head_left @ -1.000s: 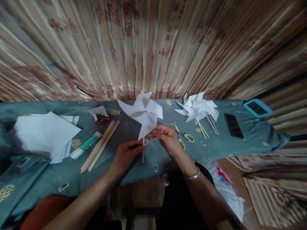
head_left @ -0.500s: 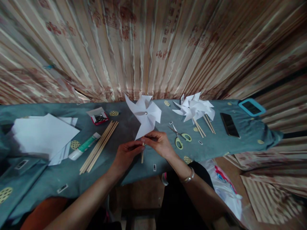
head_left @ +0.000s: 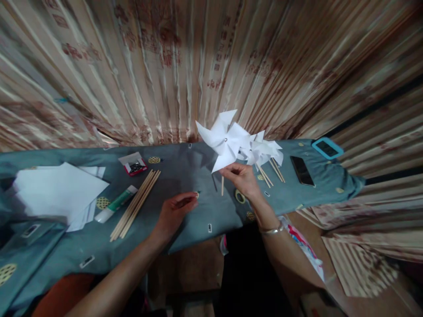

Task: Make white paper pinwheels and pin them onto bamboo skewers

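A white paper pinwheel [head_left: 226,140] with a pin at its centre is raised above the table on a thin wooden stick. My right hand [head_left: 243,178] is closed on that stick just below the blades, and the stick's lower end [head_left: 222,187] pokes out beneath my fingers. Over the middle of the cloth, my left hand [head_left: 177,210] holds nothing, its thumb and fingers slightly apart. Behind the raised pinwheel, more white pinwheels [head_left: 262,150] lie on their sticks. Green-handled scissors [head_left: 239,197] are mostly hidden by my right hand.
On the left are stacked white paper sheets [head_left: 59,191], a glue tube [head_left: 116,204], several wooden sticks [head_left: 135,204] and a small red box of pins [head_left: 133,165]. At the right lie a phone [head_left: 302,171] and a blue-framed device [head_left: 328,148]. A pleated curtain [head_left: 185,79] hangs behind the table.
My right hand has carried the pinwheel up and right, toward the other pinwheels. My left hand has let go of the stick and stayed about where it was. The view has shifted slightly right.
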Available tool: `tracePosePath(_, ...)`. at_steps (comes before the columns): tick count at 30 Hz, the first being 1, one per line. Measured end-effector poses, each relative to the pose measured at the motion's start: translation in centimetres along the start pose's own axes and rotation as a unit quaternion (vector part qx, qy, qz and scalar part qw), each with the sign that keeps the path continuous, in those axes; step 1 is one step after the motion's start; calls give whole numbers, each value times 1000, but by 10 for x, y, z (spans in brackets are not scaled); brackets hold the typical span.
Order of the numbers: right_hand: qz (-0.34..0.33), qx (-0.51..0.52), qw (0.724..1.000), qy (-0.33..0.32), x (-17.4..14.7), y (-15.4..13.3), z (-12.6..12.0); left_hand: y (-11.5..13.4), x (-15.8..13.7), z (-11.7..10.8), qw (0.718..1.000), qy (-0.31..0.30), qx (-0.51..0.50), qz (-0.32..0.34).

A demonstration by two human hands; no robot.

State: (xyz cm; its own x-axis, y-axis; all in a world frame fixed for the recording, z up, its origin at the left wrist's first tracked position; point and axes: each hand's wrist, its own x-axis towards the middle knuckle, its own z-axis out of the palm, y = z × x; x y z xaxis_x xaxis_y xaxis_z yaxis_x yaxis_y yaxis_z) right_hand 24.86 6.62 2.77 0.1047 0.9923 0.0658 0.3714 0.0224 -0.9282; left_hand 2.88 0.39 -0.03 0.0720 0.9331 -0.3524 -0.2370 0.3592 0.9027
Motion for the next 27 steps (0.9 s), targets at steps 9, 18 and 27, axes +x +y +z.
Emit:
tracePosePath(9,79,-486,870,10,34,3,-97,-1,-2,-2,999,-27,13,19)
tracePosePath(18,133,-565,814,-23,47,32,-104,-3,-4,-2,999,-36,16,27)
tracePosePath(27,153,-582,799,-23,51,43,-98,-8,-5,-2,998,-49,37,20)
